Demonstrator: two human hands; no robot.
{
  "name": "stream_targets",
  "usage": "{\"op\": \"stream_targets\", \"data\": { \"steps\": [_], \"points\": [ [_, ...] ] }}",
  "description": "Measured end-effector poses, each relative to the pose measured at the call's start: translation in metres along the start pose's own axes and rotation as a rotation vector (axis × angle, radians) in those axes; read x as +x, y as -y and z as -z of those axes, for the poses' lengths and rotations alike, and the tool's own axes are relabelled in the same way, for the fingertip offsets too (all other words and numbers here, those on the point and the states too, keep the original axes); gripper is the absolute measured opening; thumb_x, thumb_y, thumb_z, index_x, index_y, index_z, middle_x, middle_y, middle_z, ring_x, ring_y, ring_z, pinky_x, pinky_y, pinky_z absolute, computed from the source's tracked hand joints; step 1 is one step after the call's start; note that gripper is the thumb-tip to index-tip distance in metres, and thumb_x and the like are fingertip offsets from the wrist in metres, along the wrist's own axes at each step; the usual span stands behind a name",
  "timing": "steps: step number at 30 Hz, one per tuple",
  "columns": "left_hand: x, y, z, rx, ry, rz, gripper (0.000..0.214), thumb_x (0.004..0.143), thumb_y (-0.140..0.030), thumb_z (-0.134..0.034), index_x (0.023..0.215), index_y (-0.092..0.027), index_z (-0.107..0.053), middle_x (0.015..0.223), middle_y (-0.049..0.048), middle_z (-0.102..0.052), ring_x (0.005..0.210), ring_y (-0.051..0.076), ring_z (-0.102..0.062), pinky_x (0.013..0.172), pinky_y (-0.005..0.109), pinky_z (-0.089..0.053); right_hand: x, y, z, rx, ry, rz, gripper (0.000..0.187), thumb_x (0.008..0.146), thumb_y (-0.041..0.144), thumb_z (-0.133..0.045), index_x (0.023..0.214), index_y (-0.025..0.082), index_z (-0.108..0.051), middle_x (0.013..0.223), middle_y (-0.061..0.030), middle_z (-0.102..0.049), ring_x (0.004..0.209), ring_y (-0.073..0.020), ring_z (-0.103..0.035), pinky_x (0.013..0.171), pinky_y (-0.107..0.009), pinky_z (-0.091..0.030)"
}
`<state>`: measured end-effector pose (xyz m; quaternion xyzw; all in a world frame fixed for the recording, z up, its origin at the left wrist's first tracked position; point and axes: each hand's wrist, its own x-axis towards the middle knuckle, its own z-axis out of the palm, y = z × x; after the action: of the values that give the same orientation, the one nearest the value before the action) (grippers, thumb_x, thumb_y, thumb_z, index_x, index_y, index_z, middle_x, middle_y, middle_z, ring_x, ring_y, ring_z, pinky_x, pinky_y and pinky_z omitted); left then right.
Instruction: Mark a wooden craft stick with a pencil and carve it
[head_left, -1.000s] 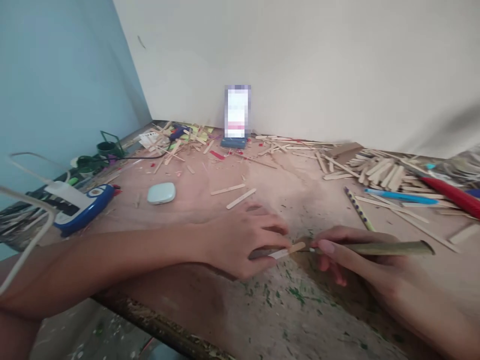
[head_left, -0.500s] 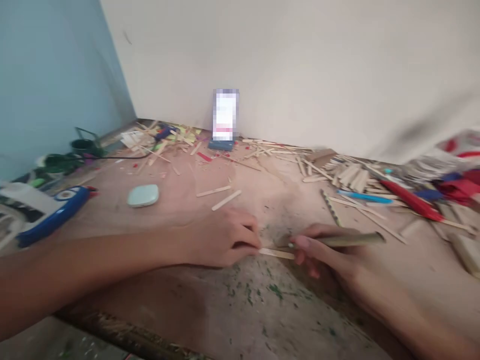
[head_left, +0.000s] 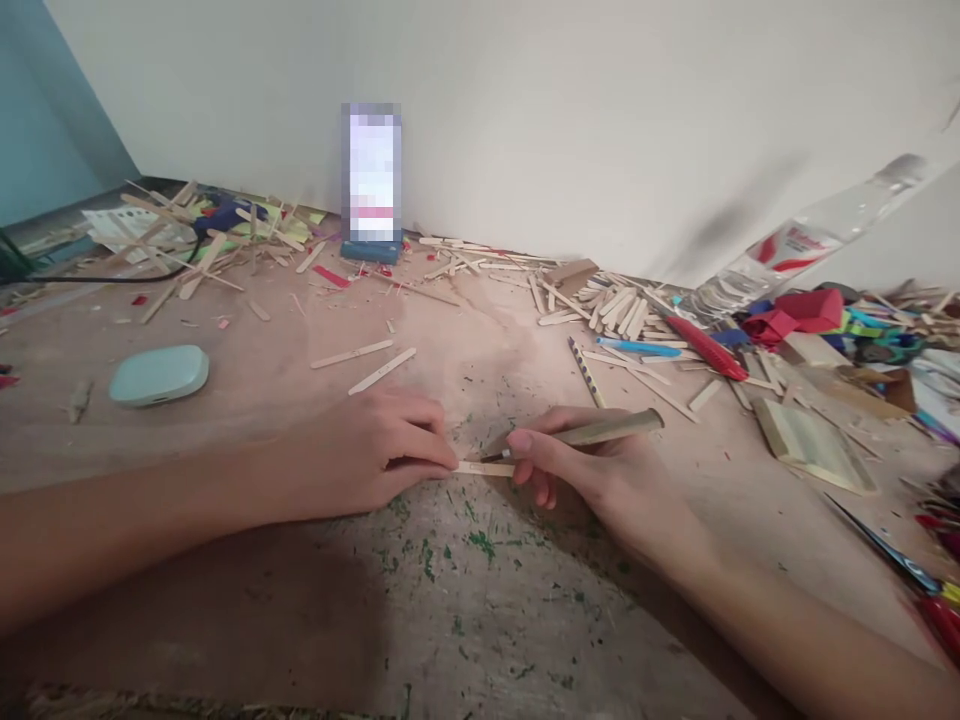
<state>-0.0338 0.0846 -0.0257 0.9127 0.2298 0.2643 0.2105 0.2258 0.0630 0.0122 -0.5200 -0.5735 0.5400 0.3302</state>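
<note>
A pale wooden craft stick (head_left: pixel 484 468) lies flat on the worktop, with small rectangular marks along its face. My left hand (head_left: pixel 397 445) pinches its left end down against the surface. In my right hand (head_left: pixel 577 460) is a craft knife (head_left: pixel 611 430) with a thick tan handle, held like a pen. Its thin dark tip points left and rests at or just above the stick's upper edge; contact is hard to tell. The lower fingers of that hand cover the stick's right end. Beyond my left hand lie two more marked sticks (head_left: pixel 382 370).
A mint-coloured case (head_left: pixel 159 375) sits left. Against the wall leans a lit phone (head_left: pixel 373 175). Loose sticks (head_left: pixel 619 305), a blue pen (head_left: pixel 637 348), a red-handled tool (head_left: pixel 705 345), a plastic bottle (head_left: pixel 799 245), a wooden block (head_left: pixel 810 445) and scissors (head_left: pixel 892 555) occupy the right.
The view has swung right and slightly down, bringing the bottle and scissors into sight. The knife tip now shows at the stick, nearer my left fingers. Both hands keep their grips.
</note>
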Motion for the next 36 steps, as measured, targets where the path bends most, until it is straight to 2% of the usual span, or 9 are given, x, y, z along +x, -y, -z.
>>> {"op": "stream_targets", "data": {
  "steps": [6, 22, 36],
  "points": [
    [-0.0016, 0.0031, -0.0014, 0.004, 0.006, 0.008, 0.018, 0.106, -0.018, -0.062, 0.103, -0.023, -0.078, 0.096, -0.0014, -0.069, 0.089, 0.014, -0.062, 0.082, 0.026, -0.041, -0.0003, -0.0031, -0.0070, -0.001, -0.027, -0.010, 0.037, 0.077, 0.053, -0.092, 0.068, 0.020, -0.076, 0.065, -0.0043, -0.074, 0.052, -0.0136, -0.063, 0.049, -0.023, -0.053],
    [0.0001, 0.0007, -0.0008, -0.006, 0.005, 0.035, 0.017, 0.106, -0.017, -0.063, 0.102, -0.021, -0.079, 0.098, -0.0008, -0.072, 0.091, 0.014, -0.063, 0.083, 0.026, -0.044, 0.0016, -0.0006, -0.0076, -0.011, -0.006, -0.019, 0.033, 0.074, 0.049, -0.095, 0.070, 0.021, -0.079, 0.065, -0.0039, -0.075, 0.053, -0.0134, -0.064, 0.050, -0.023, -0.054],
    [0.0005, 0.0004, 0.0004, 0.038, 0.020, 0.004, 0.020, 0.107, -0.017, -0.058, 0.104, -0.021, -0.078, 0.098, 0.0003, -0.071, 0.091, 0.015, -0.063, 0.084, 0.028, -0.044, 0.0014, -0.0008, -0.0085, -0.018, -0.019, -0.014, 0.034, 0.074, 0.051, -0.095, 0.072, 0.021, -0.079, 0.065, -0.0033, -0.074, 0.053, -0.0136, -0.064, 0.050, -0.023, -0.055]
  ]
}}
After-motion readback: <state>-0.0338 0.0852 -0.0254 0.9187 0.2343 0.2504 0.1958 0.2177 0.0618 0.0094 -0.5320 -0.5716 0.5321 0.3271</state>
